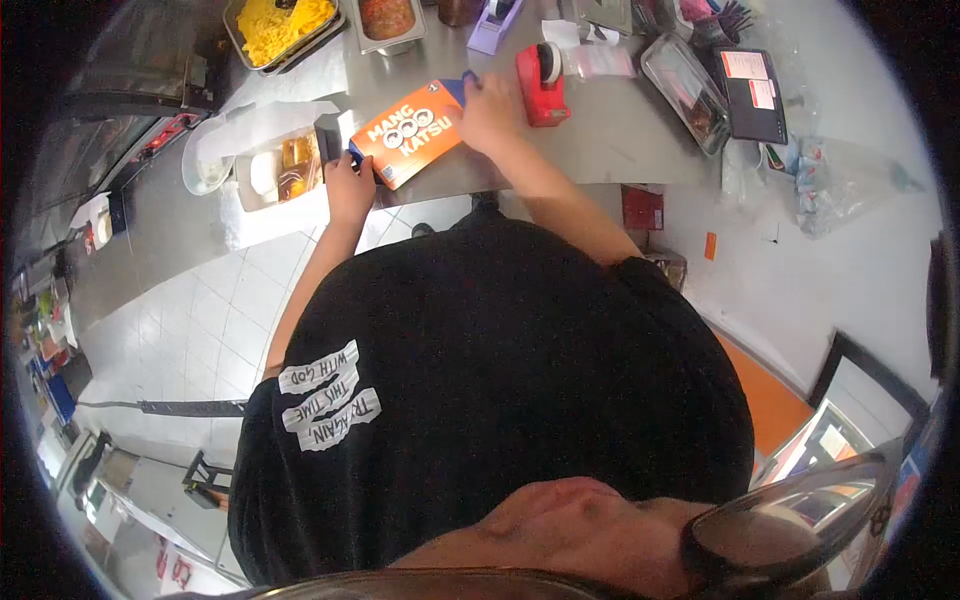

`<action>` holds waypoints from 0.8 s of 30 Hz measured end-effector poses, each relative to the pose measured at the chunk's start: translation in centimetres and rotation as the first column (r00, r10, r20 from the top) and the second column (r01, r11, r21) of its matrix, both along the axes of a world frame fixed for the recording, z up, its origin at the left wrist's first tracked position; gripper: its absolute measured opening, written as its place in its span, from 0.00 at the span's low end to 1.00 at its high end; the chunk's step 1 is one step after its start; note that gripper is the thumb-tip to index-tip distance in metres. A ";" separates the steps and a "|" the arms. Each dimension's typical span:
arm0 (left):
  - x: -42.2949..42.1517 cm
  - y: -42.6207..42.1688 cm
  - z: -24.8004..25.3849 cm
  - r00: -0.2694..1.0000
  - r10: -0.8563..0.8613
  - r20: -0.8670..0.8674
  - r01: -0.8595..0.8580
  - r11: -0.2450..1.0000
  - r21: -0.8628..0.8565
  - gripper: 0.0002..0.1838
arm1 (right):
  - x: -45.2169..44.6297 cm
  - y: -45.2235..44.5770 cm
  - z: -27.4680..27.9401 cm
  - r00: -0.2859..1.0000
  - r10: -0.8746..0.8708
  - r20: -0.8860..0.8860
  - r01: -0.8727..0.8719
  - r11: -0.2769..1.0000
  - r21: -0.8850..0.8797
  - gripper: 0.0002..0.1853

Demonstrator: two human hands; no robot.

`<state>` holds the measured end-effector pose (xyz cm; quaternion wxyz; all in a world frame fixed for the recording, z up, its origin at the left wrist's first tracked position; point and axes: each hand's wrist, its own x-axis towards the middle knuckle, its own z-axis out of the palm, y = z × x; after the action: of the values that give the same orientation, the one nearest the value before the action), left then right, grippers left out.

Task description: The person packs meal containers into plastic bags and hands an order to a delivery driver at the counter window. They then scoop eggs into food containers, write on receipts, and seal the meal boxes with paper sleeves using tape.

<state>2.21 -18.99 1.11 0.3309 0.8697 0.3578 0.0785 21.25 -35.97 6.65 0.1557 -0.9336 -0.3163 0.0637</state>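
Observation:
An orange box sleeve [410,138] with white lettering and blue ends lies on the steel counter, between my two hands. My left hand [351,188] grips its left end, fingers closed on the blue edge. At the upper right end, my right hand [489,115] has its fingers closed on the blue flap. Left of the sleeve stands an open food tray [247,200] holding white rice [265,174] and browned pieces [299,168]. A red tape dispenser [545,105] stands just right of my right hand.
Along the counter's [620,150] back are a tray of yellow food [284,30], a steel pan of red sauce [388,20] and a purple tape dispenser [495,27]. Farther right sit a clear-lidded tray [684,90], a black tablet-like item [753,95] and plastic bags [845,190].

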 end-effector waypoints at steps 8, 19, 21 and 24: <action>0.2 2.7 -1.3 0.987 0.069 -0.148 -0.128 0.889 -0.439 0.27 | -3.6 -0.5 -5.4 0.903 0.032 -0.429 0.102 0.952 0.287 0.21; 1.3 4.8 4.2 0.937 -0.060 -0.344 -0.088 0.913 -0.398 0.32 | -1.7 0.5 -6.8 0.620 -0.135 -0.773 0.389 0.909 0.153 0.28; 1.0 5.5 3.2 0.919 -0.086 -0.386 -0.048 0.944 -0.325 0.35 | -1.3 0.6 -2.8 0.714 -0.135 -0.687 0.209 0.978 0.025 0.28; 0.4 5.1 0.5 0.945 -0.101 -0.310 0.022 0.968 -0.249 0.33 | -2.1 0.6 -2.6 0.786 -0.135 -0.603 0.100 0.991 -0.092 0.27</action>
<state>2.57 -13.92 1.58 0.3742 0.8349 0.3859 -0.1183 19.11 -35.36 4.01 0.2269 -0.8854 -0.1890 0.3591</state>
